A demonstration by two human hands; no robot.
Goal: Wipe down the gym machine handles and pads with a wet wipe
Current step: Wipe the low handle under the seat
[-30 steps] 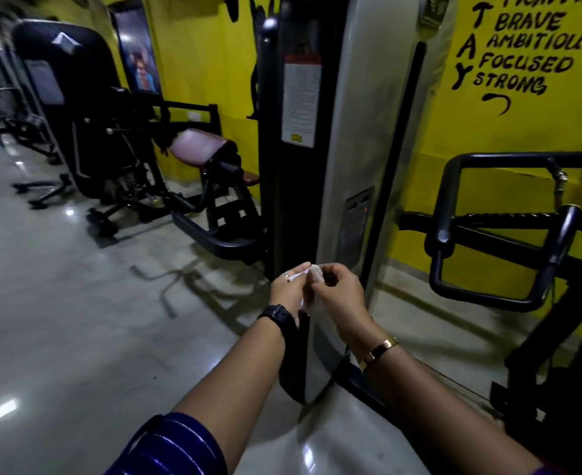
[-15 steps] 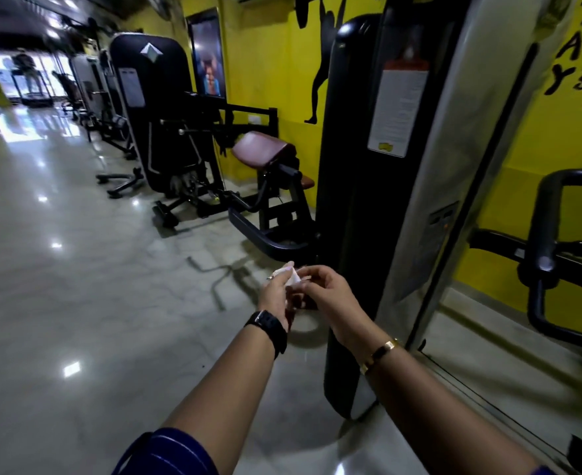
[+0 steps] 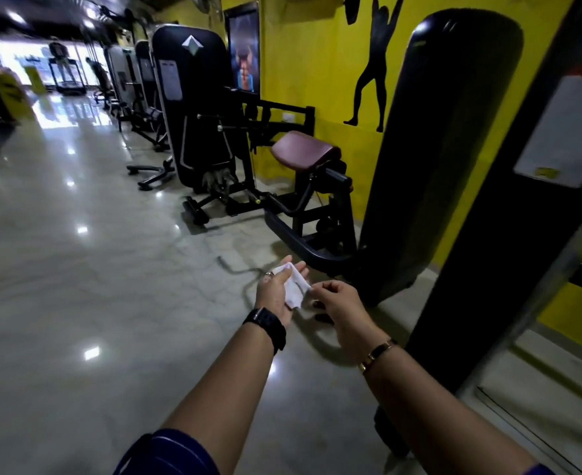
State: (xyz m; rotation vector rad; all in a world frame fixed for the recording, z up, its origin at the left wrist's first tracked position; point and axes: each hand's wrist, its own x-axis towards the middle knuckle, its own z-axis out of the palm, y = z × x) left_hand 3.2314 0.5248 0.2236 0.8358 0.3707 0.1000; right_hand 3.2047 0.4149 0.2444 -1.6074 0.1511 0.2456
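Spread wider than a moment ago, the wet wipe (image 3: pixel 293 286) lies across the palm of the left hand (image 3: pixel 274 294), whose fingers are straight. Just right, the right hand (image 3: pixel 341 305) pinches the wipe's edge with curled fingers. Farther off stands a maroon pad (image 3: pixel 305 149), a black machine column (image 3: pixel 436 149) to its right.

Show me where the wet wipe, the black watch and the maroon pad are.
wet wipe (image 3: pixel 294 286), head view, middle of the white sheet
black watch (image 3: pixel 265 325), head view, band on the left wrist
maroon pad (image 3: pixel 305 149), head view, top surface of the cushion
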